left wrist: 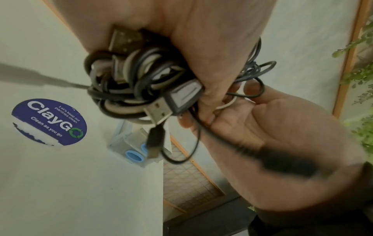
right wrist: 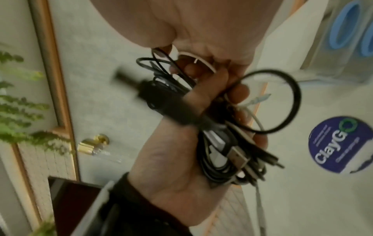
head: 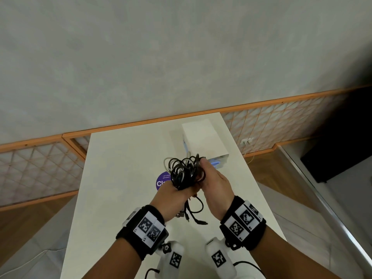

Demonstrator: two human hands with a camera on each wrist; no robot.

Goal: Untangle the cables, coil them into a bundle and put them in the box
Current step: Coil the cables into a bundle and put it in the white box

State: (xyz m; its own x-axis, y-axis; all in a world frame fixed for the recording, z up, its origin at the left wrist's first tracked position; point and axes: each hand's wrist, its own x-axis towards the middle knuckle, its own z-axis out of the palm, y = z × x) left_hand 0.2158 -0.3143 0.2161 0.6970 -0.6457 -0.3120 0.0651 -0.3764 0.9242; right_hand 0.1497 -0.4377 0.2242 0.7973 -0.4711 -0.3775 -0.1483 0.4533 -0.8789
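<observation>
White table (head: pixel 124 178) against a grey wall, with the box (head: pixel 205 141) sitting at the far end, lid up. Both hands are raised over the middle of it. Left hand (head: pixel 171 196) is clenched around the cable bundle (head: pixel 186 172), right hand (head: pixel 215 186) cups the other side, fingers curled into the loops. Risk imo: those loose plug ends (head: pixel 193 216) dangling below could snag the box rim on the way in, or the coil springs apart once the grip eases, since nothing ties it.
</observation>
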